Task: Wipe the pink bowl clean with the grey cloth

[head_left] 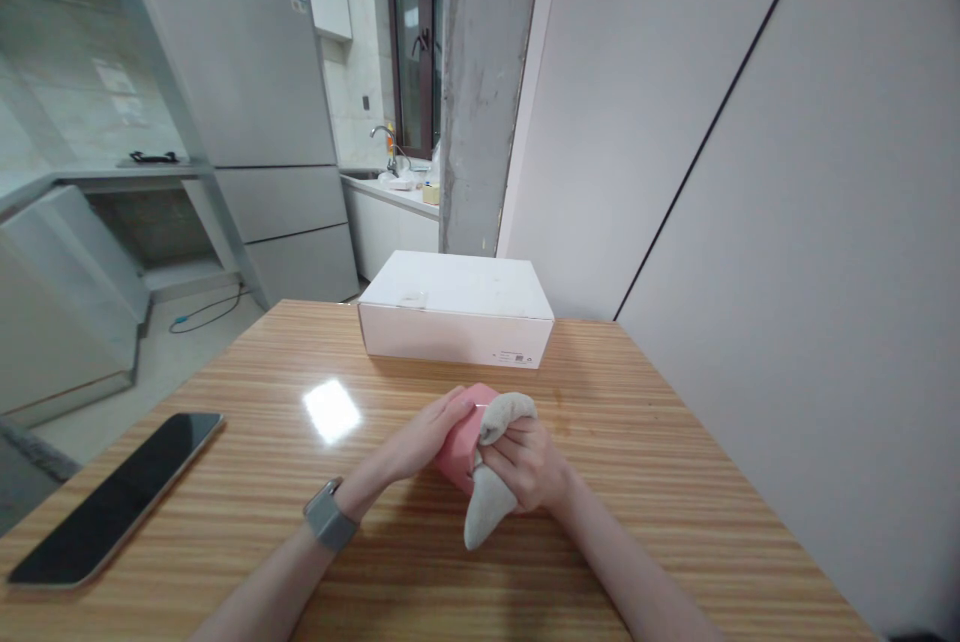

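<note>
A pink container (pixel 456 460) is tilted on its side above the wooden table, just in front of me. My left hand (pixel 429 430) grips its left side, with the fingers laid along the pink wall. Bunched in my right hand (pixel 534 462) is a light grey cloth (pixel 491 507), pressed against the container's right side, where its opening seems to be. One end of the cloth hangs down and another curls over my knuckles. The cloth and my hand hide the container's inside.
A long white box (pixel 457 332) stands at the table's (pixel 645 462) far edge. On the left lies a dark phone-like slab (pixel 120 497). A white wall (pixel 787 322) runs along the right; a grey fridge (pixel 262 82) and kitchen counters are beyond the table.
</note>
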`<state>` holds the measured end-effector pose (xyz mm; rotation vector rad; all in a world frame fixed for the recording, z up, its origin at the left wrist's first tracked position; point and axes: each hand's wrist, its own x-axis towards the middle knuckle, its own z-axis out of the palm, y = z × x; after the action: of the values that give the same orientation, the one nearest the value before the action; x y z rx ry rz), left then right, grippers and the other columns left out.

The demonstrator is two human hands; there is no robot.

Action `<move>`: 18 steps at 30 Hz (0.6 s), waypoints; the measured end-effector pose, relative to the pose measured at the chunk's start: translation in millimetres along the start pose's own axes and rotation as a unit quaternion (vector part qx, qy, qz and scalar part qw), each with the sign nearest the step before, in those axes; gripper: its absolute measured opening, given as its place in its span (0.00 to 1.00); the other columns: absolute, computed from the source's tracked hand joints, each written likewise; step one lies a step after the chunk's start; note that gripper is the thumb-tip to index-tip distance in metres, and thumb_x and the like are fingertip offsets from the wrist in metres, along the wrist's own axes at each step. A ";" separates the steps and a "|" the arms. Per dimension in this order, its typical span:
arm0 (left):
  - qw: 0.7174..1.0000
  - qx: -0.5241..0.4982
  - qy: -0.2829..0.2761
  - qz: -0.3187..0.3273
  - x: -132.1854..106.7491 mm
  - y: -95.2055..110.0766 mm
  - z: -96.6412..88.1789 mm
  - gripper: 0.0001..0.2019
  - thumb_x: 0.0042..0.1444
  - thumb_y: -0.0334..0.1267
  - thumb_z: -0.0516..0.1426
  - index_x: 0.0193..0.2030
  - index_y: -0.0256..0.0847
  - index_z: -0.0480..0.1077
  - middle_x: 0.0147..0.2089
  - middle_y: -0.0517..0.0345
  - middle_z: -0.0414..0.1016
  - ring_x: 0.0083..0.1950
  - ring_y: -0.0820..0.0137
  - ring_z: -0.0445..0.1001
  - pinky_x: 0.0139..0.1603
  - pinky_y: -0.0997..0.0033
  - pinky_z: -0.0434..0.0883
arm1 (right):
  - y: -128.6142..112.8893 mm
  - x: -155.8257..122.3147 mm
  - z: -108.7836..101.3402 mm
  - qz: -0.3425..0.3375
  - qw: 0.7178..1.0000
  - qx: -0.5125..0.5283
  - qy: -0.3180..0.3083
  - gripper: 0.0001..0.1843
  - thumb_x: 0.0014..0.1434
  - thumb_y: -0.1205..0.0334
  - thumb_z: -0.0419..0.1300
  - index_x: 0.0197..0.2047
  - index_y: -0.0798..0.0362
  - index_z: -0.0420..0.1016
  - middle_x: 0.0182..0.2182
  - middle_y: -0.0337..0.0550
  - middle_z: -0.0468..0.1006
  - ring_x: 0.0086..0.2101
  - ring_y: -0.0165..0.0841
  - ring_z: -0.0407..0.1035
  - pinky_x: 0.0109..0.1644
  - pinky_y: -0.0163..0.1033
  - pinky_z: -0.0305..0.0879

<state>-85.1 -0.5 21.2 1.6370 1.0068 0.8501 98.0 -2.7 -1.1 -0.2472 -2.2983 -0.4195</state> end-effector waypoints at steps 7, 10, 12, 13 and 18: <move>0.999 0.011 -0.010 0.044 -10.2 10.0 4.1 0.23 0.62 0.49 0.48 0.60 0.42 0.61 0.60 0.52 0.67 0.58 0.61 0.65 0.61 0.62 0.58 | 5.8 -10.1 -4.5 0.078 0.994 -0.031 0.069 0.24 0.65 0.53 0.39 0.29 0.53 0.69 0.19 0.43 0.71 0.21 0.34 0.63 0.27 0.41 0.59; 0.997 -0.006 -0.045 0.061 -13.8 15.7 3.4 0.23 0.61 0.47 0.50 0.61 0.43 0.59 0.62 0.53 0.64 0.59 0.62 0.64 0.61 0.63 0.58 | 7.2 -11.7 -7.8 0.101 0.989 -0.045 0.100 0.27 0.66 0.50 0.36 0.30 0.54 0.69 0.19 0.44 0.70 0.21 0.35 0.64 0.27 0.42 0.59; 0.996 -0.038 -0.055 0.057 -13.2 14.3 4.5 0.22 0.60 0.46 0.52 0.60 0.43 0.61 0.61 0.53 0.65 0.58 0.63 0.64 0.60 0.64 0.59 | 7.6 -12.3 -9.4 0.101 0.988 -0.052 0.100 0.26 0.66 0.52 0.37 0.30 0.54 0.69 0.19 0.44 0.70 0.22 0.35 0.64 0.28 0.42 0.59; 0.996 -0.060 -0.051 0.050 -11.9 12.1 5.6 0.21 0.59 0.45 0.53 0.58 0.43 0.63 0.58 0.54 0.68 0.56 0.63 0.66 0.59 0.65 0.60 | 7.6 -12.2 -9.8 0.095 0.990 -0.055 0.089 0.24 0.66 0.53 0.38 0.30 0.54 0.69 0.20 0.44 0.71 0.22 0.35 0.64 0.27 0.42 0.58; 0.981 -0.184 0.032 -0.044 -0.6 -0.6 11.0 0.19 0.57 0.52 0.50 0.40 0.38 0.70 0.38 0.55 0.75 0.42 0.65 0.71 0.44 0.67 0.68 | 4.0 -5.6 -6.8 0.014 0.998 -0.050 0.033 0.17 0.63 0.62 0.45 0.29 0.56 0.71 0.21 0.45 0.72 0.22 0.33 0.63 0.28 0.40 0.59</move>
<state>-75.7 -5.1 17.7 1.2498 0.8963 0.9687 107.5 -1.8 0.1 -0.3114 -2.2101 -0.5213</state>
